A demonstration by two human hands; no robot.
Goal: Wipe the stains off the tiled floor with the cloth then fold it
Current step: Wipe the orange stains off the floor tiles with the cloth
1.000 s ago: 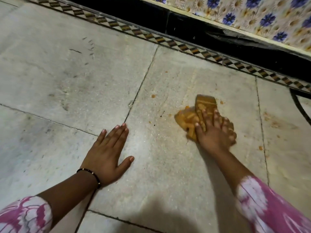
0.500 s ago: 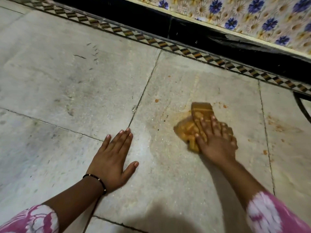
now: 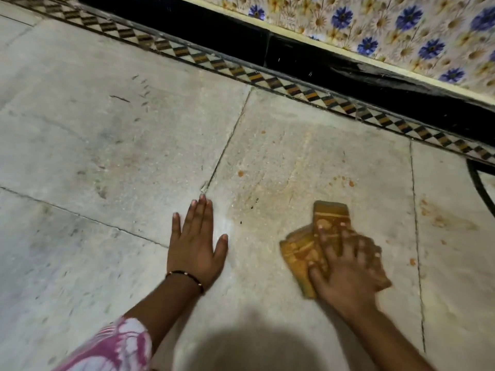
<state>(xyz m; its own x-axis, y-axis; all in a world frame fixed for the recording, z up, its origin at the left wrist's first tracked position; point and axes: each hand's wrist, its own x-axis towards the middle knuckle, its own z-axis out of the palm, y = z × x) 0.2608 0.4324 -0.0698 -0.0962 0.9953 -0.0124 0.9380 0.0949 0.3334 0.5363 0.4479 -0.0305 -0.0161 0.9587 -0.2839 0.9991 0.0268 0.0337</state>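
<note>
A crumpled orange-brown cloth (image 3: 302,250) lies on the grey tiled floor (image 3: 107,156). My right hand (image 3: 351,266) presses flat on top of it with fingers spread, and is blurred by motion. My left hand (image 3: 195,242) rests flat on the floor to the left of the cloth, fingers straight, a thin bracelet at the wrist. Orange stains dot the tiles: one spot (image 3: 241,173) above the left hand, a smear (image 3: 444,218) to the right of the cloth, and small drops (image 3: 351,183) beyond the cloth.
A patterned border strip (image 3: 267,76) and a black skirting (image 3: 294,52) run along the far side under a flowered wall (image 3: 401,25). A dark curved line (image 3: 479,183) marks the floor at the right edge. My head's shadow (image 3: 249,346) falls on the near tile.
My right hand has dragged the cloth toward me across the tile, uncovering a faint wiped patch. The left hand stays planted while the view has shifted.
</note>
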